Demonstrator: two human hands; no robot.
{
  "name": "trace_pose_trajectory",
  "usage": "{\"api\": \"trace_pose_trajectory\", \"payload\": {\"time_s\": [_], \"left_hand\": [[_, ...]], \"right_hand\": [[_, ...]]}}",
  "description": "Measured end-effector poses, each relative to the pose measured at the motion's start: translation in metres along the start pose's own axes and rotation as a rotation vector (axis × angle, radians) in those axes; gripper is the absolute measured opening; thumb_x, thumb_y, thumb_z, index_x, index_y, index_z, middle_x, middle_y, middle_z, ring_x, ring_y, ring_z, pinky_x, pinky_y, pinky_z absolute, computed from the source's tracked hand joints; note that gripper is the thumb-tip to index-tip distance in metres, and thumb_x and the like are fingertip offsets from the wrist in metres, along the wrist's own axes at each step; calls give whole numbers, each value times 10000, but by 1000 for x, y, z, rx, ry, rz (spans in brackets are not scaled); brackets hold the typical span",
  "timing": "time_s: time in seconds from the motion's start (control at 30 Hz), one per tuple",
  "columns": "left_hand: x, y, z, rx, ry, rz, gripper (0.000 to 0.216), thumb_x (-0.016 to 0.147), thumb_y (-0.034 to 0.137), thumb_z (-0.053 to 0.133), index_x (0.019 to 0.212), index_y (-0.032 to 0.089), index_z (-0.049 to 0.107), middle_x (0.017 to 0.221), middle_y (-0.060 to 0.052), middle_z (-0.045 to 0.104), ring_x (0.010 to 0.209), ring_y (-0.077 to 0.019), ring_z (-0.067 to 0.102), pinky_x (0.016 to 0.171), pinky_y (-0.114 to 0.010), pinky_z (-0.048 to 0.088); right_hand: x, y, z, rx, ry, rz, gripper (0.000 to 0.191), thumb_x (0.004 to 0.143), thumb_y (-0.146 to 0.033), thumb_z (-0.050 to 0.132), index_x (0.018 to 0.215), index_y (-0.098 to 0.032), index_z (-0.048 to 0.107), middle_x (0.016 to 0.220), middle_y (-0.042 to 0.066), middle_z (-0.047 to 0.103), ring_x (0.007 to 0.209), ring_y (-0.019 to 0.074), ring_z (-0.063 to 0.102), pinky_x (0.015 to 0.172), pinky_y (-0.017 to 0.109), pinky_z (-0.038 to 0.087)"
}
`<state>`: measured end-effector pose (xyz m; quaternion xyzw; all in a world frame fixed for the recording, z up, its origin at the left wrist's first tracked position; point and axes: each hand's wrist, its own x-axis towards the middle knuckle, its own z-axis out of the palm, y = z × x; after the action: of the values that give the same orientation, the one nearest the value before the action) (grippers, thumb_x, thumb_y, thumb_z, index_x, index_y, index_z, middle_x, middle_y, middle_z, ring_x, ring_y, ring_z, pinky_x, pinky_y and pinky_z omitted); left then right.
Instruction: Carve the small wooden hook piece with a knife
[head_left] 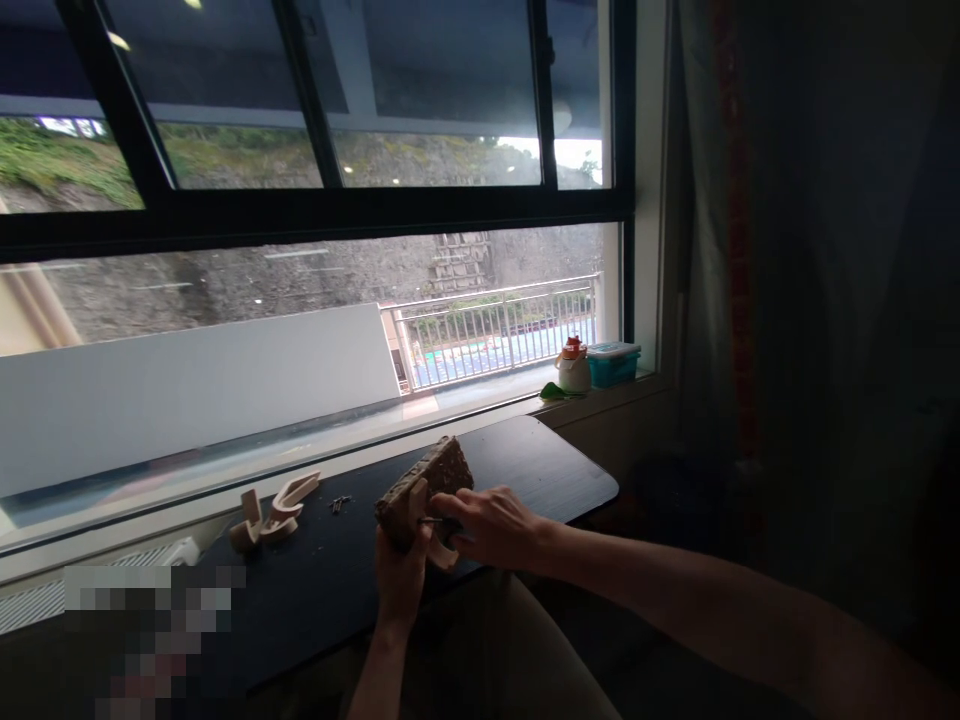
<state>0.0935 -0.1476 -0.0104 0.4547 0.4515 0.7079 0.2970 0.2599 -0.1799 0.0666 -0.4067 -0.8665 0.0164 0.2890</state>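
My left hand [399, 580] is wrapped round the lower end of a brown, rough-textured wooden block [431, 478], holding it up over the near edge of the dark table [540, 465]. A pale curved wooden piece sits against the block under my fingers. My right hand [491, 525] is closed in a pinch on a small dark thing pressed against the block's side; I cannot make out what it is.
Two pale curved wooden pieces [271, 510] lie on the table to the left, with a few small dark screws [340, 503] beside them. On the window sill at the right stand a white bottle with an orange cap [574, 366] and a teal box [613, 364].
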Motion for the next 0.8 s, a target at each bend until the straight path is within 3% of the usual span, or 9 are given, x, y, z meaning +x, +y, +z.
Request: {"api": "trace_pose_trajectory", "payload": {"time_s": [0.1,0.2,0.27,0.37,0.47,0.57,0.67,0.8], "left_hand": [[1,0,0,1,15,5,431,543,327,747,916,173,594,785,-6,669,717,-199,637,664,-316,510],[2,-2,-1,6,28,2,424,533,319,743,899,170,589,758,-3,661,688,-195,630,637,-315,512],[3,-3,-2,12,33,-5,441,529,307,745,916,169,584,769,-3,655,687,-189,624,632,-308,507],[3,-2,-2,16,24,-8,451,542,324,738,936,173,579,781,-2,648,692,-181,616,639,-300,499],[2,-1,-1,19,10,0,436,552,358,728,920,177,580,786,0,641,704,-182,610,640,-295,488],[1,2,0,23,14,4,450,518,375,743,888,174,585,769,0,633,694,-187,600,644,-304,480],[-1,7,3,24,38,-5,472,479,372,755,876,181,585,771,-7,633,717,-208,599,666,-330,482],[1,10,7,61,58,-27,498,470,391,753,903,192,610,802,-16,649,765,-248,615,732,-387,487]], "right_hand": [[0,-7,-6,-323,-76,-273,308,909,-213,365,1176,-217,518,901,59,611,727,173,610,590,275,420],[6,-8,2,-365,-93,-365,257,919,-209,353,1070,-175,558,879,69,612,722,155,603,591,263,419],[10,-6,12,-175,-43,-297,213,887,-239,416,942,-165,608,839,69,625,718,150,595,615,263,419],[9,-2,30,180,79,-60,207,826,-319,506,770,-170,638,787,55,641,722,146,590,669,261,426],[5,0,47,306,161,158,286,872,-333,423,903,-149,639,854,75,652,768,143,599,675,240,448],[4,0,58,394,154,353,417,919,-285,263,1022,-53,594,754,95,637,591,118,574,499,210,439],[7,4,56,448,91,446,437,916,-298,269,1042,-28,589,616,44,594,445,95,498,384,194,387],[4,11,32,447,38,455,308,830,-348,493,998,-138,641,701,17,634,567,107,574,493,193,448]]}}
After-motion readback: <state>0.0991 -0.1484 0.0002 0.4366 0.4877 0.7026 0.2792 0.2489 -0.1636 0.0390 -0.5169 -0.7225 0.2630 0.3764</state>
